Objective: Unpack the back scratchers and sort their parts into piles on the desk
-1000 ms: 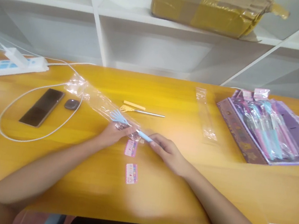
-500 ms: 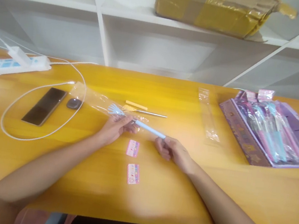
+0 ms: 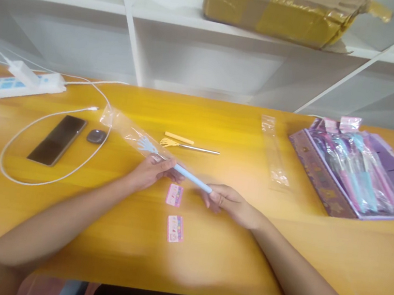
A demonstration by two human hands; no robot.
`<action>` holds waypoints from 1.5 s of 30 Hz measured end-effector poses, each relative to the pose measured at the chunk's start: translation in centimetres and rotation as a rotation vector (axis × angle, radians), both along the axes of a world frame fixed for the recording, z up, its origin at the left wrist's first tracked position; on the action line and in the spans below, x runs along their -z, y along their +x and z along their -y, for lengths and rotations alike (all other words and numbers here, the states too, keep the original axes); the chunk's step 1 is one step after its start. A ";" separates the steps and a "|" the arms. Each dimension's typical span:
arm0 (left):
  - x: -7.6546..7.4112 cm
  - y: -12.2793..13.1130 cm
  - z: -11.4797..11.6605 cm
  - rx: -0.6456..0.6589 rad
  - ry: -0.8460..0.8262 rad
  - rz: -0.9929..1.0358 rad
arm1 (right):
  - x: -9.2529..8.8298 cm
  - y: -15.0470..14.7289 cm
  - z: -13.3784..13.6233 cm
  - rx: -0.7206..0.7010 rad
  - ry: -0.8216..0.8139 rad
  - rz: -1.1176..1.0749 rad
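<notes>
A light blue back scratcher with a small hand-shaped head lies half inside a clear plastic sleeve on the yellow table. My left hand pinches the sleeve's mouth around the stick. At the handle end, my right hand grips the blue stick with closed fingers. Two small pink printed cards lie just in front of my hands. A yellow back scratcher with a metal shaft rests bare on the table behind them.
A phone, a small dark gadget, a looped white cable and a power strip sit at the left. An empty clear sleeve and a purple box of packaged scratchers lie right. White shelves carry a taped carton.
My right hand has drawn the blue stick rightward, so more of its handle shows outside the sleeve. My left hand kept its hold on the sleeve's mouth.
</notes>
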State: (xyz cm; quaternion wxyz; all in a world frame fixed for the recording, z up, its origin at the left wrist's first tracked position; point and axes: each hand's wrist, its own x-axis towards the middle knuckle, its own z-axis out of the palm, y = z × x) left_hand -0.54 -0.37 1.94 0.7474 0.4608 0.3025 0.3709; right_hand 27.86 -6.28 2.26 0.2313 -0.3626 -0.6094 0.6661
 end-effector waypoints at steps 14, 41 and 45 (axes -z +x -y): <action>1.0 -0.3 -0.1 0.224 0.026 0.024 | -0.7 -0.5 -0.1 -0.109 0.078 0.048; -0.4 -0.7 2.1 0.530 0.254 -0.275 | 0.4 -1.0 -0.1 0.000 0.187 0.122; -0.1 -0.4 2.3 0.408 0.267 -0.308 | 0.3 -1.2 0.1 -0.028 0.248 0.139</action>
